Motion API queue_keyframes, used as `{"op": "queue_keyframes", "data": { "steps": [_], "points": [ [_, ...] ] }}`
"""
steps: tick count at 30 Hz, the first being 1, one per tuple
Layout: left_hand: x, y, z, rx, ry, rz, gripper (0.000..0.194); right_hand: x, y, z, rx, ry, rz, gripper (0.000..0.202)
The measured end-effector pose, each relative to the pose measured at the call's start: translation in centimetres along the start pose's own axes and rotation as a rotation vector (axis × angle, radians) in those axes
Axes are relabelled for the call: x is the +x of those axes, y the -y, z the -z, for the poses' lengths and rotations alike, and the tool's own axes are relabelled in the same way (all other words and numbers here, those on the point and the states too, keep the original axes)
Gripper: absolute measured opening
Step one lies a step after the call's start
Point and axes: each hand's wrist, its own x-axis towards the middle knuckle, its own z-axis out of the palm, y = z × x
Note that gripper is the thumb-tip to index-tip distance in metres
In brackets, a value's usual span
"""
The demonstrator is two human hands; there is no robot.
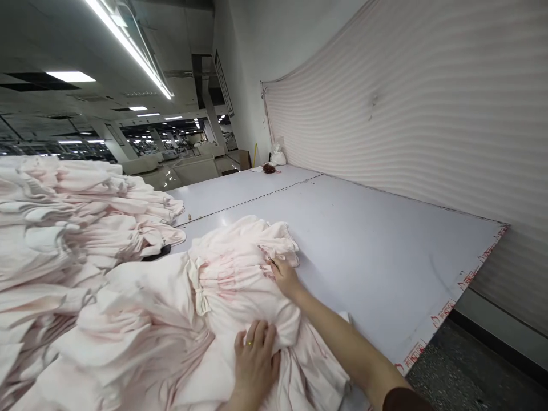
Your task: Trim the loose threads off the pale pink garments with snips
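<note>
Pale pink cloth, bunched on the near left of the white table (377,251): one garment (240,285), with a big heap (85,205) to its left. From where I stand, left hand (256,357) rests on its near part, fingers slightly parted, not gripping. Right hand (286,278), farther off, pinches a slim dark tool (271,261) beside small red marks (268,273). Looks soft, limp, fairly light; likely to slump. Firmest hold, I'd judge: the gathered far edge (291,242).
</note>
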Motion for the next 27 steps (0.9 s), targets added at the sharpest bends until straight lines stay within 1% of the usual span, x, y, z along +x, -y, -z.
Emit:
{"op": "queue_keyframes", "data": {
  "steps": [2, 3, 4, 6, 7, 9, 11, 12, 13, 14, 15, 17, 19, 20, 21, 22, 23, 24, 25, 27],
  "points": [
    [-2.8, 2.5, 0.7, -0.007, -0.008, -0.036, 0.025, -3.8, 0.0, -2.5, 0.039, -0.054, -0.058, 0.037],
    [-4.2, 4.1, 1.5, -0.006, -0.017, -0.09, 0.022, -5.8, 0.3, -3.8, 0.059, -0.076, -0.08, 0.039],
    [-5.6, 5.6, 2.5, 0.006, 0.034, -0.179, 0.023, -7.8, 0.7, -5.0, 0.101, -0.11, -0.087, 0.039],
    [-7.8, 7.7, 5.2, 0.021, 0.072, -0.241, 0.02, -11.4, 1.9, -6.7, 0.322, -0.222, -0.017, 0.034],
    [-8.5, 8.2, 6.7, 0.016, 0.098, -0.245, 0.021, -12.8, 2.5, -7.0, 0.401, -0.23, 0.022, 0.033],
    [-8.7, 7.9, 9.6, -0.023, 0.174, -0.153, 0.022, -14.5, 3.5, -6.6, 0.479, -0.194, 0.084, 0.032],
    [-7.3, 6.7, 12.0, -0.101, 0.306, -0.072, 0.023, -14.4, 4.0, -5.1, 0.482, -0.13, 0.108, 0.03],
    [-6.3, 6.0, 12.9, -0.156, 0.379, -0.07, 0.021, -13.9, 4.1, -4.2, 0.474, -0.099, 0.107, 0.03],
    [-5.1, 5.3, 13.5, -0.197, 0.399, -0.037, 0.017, -13.3, 4.1, -3.3, 0.468, -0.062, 0.11, 0.029],
    [-4.0, 4.6, 13.8, -0.214, 0.401, 0.025, 0.011, -12.6, 4.2, -2.4, 0.465, -0.023, 0.107, 0.028],
    [-2.9, 3.9, 13.9, -0.217, 0.376, 0.087, 0.011, -11.9, 4.2, -1.6, 0.462, 0.012, 0.103, 0.027],
    [-1.0, 2.6, 13.2, -0.185, 0.233, 0.194, 0.019, -11.0, 4.4, -0.5, 0.453, 0.058, 0.096, 0.026],
    [0.6, 1.5, 11.6, -0.138, 0.066, 0.218, 0.033, -10.4, 4.4, 0.0, 0.44, 0.075, 0.087, 0.026],
    [1.2, 1.1, 10.6, -0.112, 0.02, 0.21, 0.04, -10.3, 4.4, 0.0, 0.433, 0.082, 0.085, 0.025],
    [1.8, 0.8, 9.6, -0.082, -0.008, 0.205, 0.04, -10.1, 4.2, 0.0, 0.425, 0.089, 0.087, 0.025],
    [2.3, 0.5, 8.7, -0.06, -0.015, 0.206, 0.034, -10.0, 4.0, 0.0, 0.409, 0.087, 0.094, 0.024],
    [2.6, 0.4, 8.1, -0.058, -0.003, 0.213, 0.024, -9.8, 3.7, 0.1, 0.377, 0.068, 0.12, 0.022],
    [2.9, 0.4, 7.6, -0.084, 0.013, 0.227, 0.015, -9.6, 3.4, 0.2, 0.329, 0.03, 0.166, 0.02],
    [3.0, 0.4, 7.4, -0.142, 0.035, 0.248, 0.011, -9.5, 3.1, 0.4, 0.268, -0.024, 0.226, 0.019],
    [3.0, 0.8, 7.6, -0.33, 0.068, 0.337, 0.014, -9.4, 2.6, 1.0, 0.145, -0.136, 0.341, 0.025]
  ]
}}
